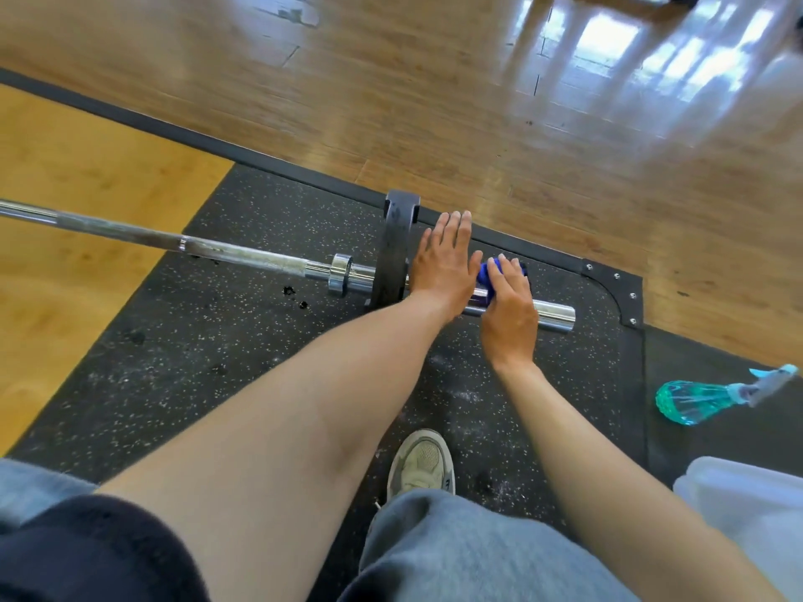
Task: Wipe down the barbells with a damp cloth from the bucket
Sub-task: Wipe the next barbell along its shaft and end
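Observation:
A steel barbell (243, 252) lies across the black speckled mat, with one black plate (394, 249) standing on its right sleeve. My left hand (444, 262) rests flat against the plate and sleeve, fingers straight and pointing away from me. Just to its right, my right hand (509, 307) holds a blue cloth (486, 275) wrapped over the chrome sleeve. The bare sleeve end (556, 315) sticks out past that hand. At the lower right edge, a white translucent bucket (747, 501) is partly in view.
A teal spray bottle (695, 401) lies on its side on the mat at the right. My grey shoe (423, 464) stands on the mat below the hands. The platform's black corner bracket (617, 288) borders glossy wooden floor beyond.

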Motion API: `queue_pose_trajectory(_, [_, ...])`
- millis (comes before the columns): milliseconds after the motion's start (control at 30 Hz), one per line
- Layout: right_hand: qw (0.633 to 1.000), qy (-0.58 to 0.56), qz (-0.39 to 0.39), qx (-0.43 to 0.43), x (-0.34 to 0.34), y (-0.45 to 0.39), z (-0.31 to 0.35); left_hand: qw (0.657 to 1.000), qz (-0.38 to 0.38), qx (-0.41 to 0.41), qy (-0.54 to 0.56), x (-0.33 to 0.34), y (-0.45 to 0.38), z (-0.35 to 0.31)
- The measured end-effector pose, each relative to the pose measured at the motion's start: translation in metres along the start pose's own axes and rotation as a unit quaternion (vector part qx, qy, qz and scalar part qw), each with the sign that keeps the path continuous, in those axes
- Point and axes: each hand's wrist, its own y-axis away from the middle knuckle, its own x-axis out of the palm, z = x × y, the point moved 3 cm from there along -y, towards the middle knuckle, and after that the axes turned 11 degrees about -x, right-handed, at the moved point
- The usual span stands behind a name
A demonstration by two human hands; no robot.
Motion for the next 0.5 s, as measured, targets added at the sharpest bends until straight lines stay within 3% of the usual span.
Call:
queue_pose_trajectory(300, [0.998, -0.013, -0.037, -0.04, -0.053, -0.055, 0.076, 0.997, -0.053, 0.023, 0.041, -0.095, 0.008, -0.015])
queue_pose_trajectory(500, [0.994, -0.005, -0.032, -0.106, -0.064, -0.082, 0.128, 0.995, -0.1, 0.006, -0.02, -0.156, 0.015, 0.038])
